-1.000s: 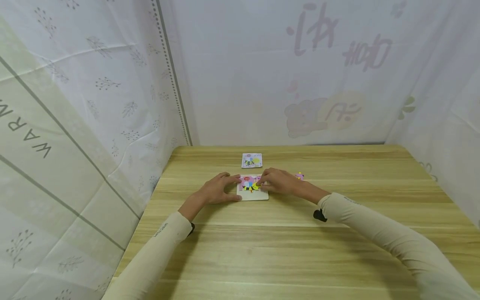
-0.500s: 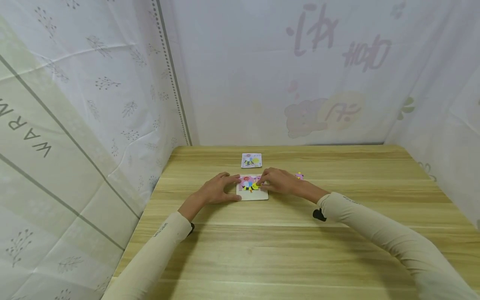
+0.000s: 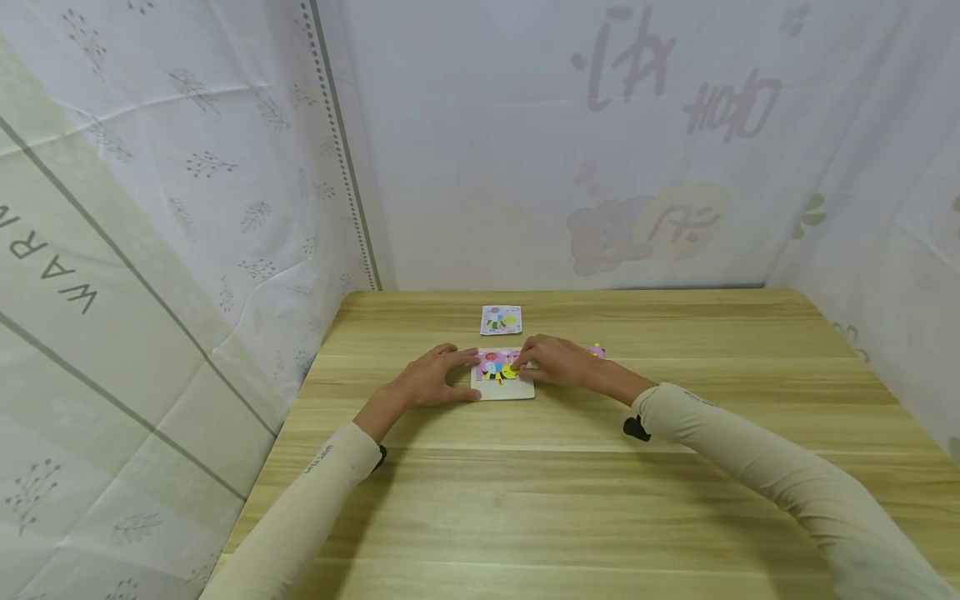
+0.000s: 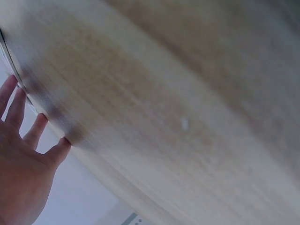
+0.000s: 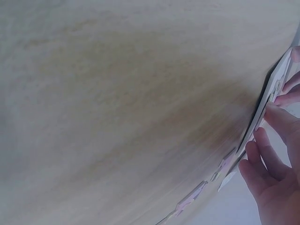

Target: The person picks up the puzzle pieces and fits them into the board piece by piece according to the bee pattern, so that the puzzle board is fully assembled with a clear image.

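A pale puzzle board lies flat on the table, with a colourful bee picture made of puzzle pieces filling its upper part. At the board's left side, my left hand rests with thumb and fingers spread and fairly straight, the tips touching the edge. My right hand reaches over the right side; its thumb and forefinger pinch a puzzle piece by the bee's yellow head, mostly hidden under the fingers. In the right wrist view, the right hand has its fingertips close together at the board.
Behind the board lies a square card with the same bee picture. Loose pink and yellow puzzle pieces sit beyond the right wrist, partly hidden by it. The wooden table backs onto a patterned cloth.
The hands and the board hold nearly the same places. The whole head view has shifted very slightly; the right fingers stay at the bee's head.
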Motion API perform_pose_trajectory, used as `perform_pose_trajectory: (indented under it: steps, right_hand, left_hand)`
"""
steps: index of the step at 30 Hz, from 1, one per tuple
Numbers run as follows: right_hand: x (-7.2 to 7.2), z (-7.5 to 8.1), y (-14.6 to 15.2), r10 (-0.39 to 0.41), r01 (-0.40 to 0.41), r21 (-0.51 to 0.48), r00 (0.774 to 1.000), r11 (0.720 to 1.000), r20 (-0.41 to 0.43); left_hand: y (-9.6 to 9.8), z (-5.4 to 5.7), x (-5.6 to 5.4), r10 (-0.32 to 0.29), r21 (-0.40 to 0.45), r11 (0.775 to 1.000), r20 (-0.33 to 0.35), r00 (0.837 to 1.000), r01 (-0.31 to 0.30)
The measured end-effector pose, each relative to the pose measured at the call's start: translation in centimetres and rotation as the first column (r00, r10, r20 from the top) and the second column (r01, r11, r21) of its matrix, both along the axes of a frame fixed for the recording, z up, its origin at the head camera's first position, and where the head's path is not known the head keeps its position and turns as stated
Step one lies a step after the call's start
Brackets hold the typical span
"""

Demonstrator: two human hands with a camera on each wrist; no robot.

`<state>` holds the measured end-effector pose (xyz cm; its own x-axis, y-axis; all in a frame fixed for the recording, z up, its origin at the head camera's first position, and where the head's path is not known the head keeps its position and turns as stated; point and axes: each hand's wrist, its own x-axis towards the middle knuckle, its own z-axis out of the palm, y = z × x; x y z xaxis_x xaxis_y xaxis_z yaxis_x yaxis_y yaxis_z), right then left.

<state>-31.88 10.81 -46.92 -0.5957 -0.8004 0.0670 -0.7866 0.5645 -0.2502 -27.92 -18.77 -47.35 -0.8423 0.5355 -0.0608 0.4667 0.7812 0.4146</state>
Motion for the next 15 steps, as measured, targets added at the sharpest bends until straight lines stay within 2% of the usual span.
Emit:
perform_pose_trajectory:
  steps: [15]
  right_hand:
    - [0.22,0.0,-0.05,-0.012,0.012,-0.001,1.0,1.0,-0.001]
  left_hand:
    - [0.0,-0.02,-0.15,0.005,-0.016,1.0,0.018,1.0,-0.005]
